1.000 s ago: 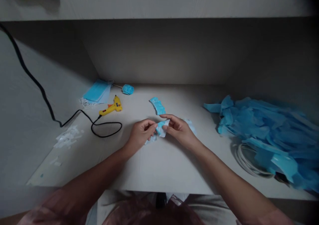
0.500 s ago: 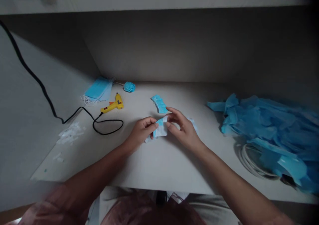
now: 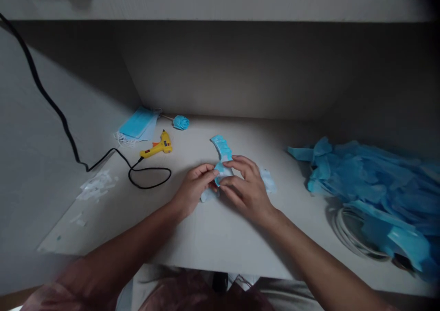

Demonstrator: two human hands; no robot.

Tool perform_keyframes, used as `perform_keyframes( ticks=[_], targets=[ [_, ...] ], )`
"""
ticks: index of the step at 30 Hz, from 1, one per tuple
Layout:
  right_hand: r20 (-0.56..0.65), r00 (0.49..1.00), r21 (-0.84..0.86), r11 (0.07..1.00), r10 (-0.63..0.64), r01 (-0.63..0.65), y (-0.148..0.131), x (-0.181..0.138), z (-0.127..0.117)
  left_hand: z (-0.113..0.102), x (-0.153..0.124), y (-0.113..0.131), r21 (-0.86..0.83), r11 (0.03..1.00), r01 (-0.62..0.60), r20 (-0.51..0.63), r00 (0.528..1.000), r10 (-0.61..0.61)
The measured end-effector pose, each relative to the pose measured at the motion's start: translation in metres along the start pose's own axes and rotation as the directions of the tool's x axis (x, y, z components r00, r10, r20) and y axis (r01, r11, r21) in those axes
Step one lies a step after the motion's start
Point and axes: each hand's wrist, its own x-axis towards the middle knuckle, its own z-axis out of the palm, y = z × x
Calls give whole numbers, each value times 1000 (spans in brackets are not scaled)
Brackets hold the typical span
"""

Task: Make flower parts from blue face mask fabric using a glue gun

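Between my hands is a small piece of blue and white mask fabric (image 3: 225, 172). My left hand (image 3: 194, 185) pinches its left side between thumb and fingers. My right hand (image 3: 249, 185) is closed on the right side, with fingertips at its upper and lower edges. Just beyond lies a curved strip of overlapping blue fabric pieces (image 3: 220, 146) on the white tabletop (image 3: 233, 242). Pale fabric pieces lie under my left hand and to the right of my right hand, where one pale piece (image 3: 268, 180) shows.
A yellow glue gun (image 3: 158, 146) with a black cord (image 3: 149, 188) lies at left. Behind it are stacked blue masks (image 3: 137, 123) and a blue fabric rose (image 3: 180, 122). White scraps (image 3: 96, 186) lie far left. A blue fabric heap (image 3: 374, 173) and a coiled white cable (image 3: 354, 240) occupy the right.
My right hand's fingers have shifted down and left over the fabric piece, its lower fingers now at the bottom edge. My left hand keeps its pinch. The view has tilted slightly.
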Motion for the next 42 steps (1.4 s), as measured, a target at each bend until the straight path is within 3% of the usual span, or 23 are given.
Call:
perform_keyframes(
  ticks=[4, 10, 25, 32, 38, 42],
  targets=[
    [-62, 982, 179, 970, 181, -168, 4, 1, -2, -1, 1, -4, 41, 999, 13, -6, 1000, -13],
    [3, 936, 337, 881, 352, -332, 8, 1, -1, 1, -2, -2, 61, 997, 54, 14, 998, -55],
    [176, 849, 392, 756, 498, -525, 7, 3, -3, -2, 0, -6, 279, 959, 45, -14, 999, -43],
    [255, 822, 566, 611, 510, -554, 9, 1, 0, 1, 0, -3, 342, 939, 44, -54, 998, -27],
    [283, 819, 501, 652, 499, -570, 11, -2, 2, 4, -3, -3, 423, 906, 16, -35, 999, -1],
    [294, 809, 529, 619, 509, -581, 12, -2, 2, 5, -4, 0, 403, 915, 3, -11, 1000, 2]
  ],
)
